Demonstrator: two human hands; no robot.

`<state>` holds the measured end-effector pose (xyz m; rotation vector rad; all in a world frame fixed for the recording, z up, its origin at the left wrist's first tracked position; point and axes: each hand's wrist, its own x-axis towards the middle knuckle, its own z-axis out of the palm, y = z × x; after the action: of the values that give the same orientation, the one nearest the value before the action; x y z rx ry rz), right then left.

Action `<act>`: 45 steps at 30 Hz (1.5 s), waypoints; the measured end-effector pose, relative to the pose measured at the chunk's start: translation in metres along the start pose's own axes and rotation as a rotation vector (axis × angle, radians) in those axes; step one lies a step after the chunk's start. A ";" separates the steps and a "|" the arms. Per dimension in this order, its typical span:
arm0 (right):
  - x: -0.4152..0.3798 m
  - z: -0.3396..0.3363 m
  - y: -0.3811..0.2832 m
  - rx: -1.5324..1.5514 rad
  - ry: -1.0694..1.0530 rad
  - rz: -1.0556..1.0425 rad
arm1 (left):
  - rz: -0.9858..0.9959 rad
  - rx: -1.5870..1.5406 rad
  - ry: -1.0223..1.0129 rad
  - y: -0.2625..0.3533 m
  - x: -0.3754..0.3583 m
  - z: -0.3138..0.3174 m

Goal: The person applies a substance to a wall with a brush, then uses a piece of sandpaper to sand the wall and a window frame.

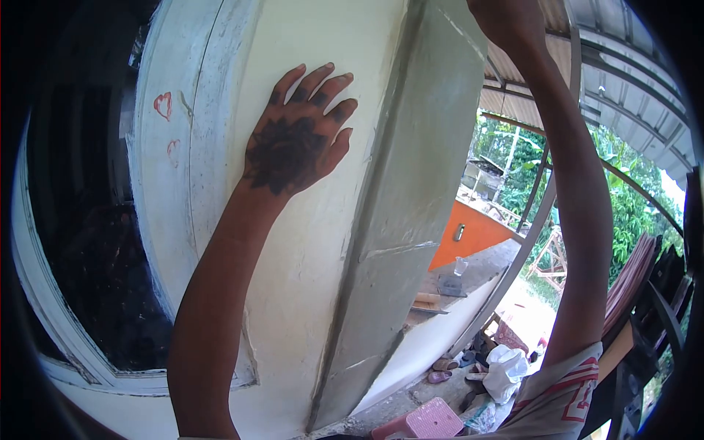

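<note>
From the head view, the wall (pixel 308 293) stands directly in front, between the pale-blue board (pixel 172 213) on the left and the grey-green pillar (pixel 407 169) on the right. It is cream, smooth and slightly glossy, paler towards the top, with a rough, cracked seam low by the left forearm and a darker edge along the pillar. The left hand (pixel 297 143) lies over its upper part, fingers spread and gripping nothing; its palm is hidden, so how firmly it presses cannot be told.

The right hand (pixel 510 22) is raised beside the pillar's top and cut off by the upper edge. Its fingers are out of sight, so whether they are loose, clenched or holding something cannot be told. The left forearm covers part of the wall, and the dark glass (pixel 95 257) shows little behind it. The shoes (pixel 442 367) and white bag (pixel 506 370) overlap in a jumble.

Two red hearts (pixel 163 105) are drawn on the board; the sleeve (pixel 565 392) bears red print, unreadable here.
</note>
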<state>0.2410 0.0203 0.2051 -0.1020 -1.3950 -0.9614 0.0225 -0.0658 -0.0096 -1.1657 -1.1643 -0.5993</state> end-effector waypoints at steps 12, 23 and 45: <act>-0.009 0.012 -0.017 -0.115 -0.085 0.013 | 0.004 0.002 0.009 -0.002 -0.002 0.003; 0.000 -0.041 -0.045 -0.007 -0.063 0.240 | 0.003 0.006 0.005 -0.002 -0.003 0.002; -0.078 -0.044 0.021 0.022 -0.112 0.136 | 0.012 -0.019 -0.036 0.001 0.002 -0.004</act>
<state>0.2977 0.0474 0.1375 -0.2341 -1.4812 -0.8370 0.0258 -0.0687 -0.0085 -1.2027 -1.1835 -0.5837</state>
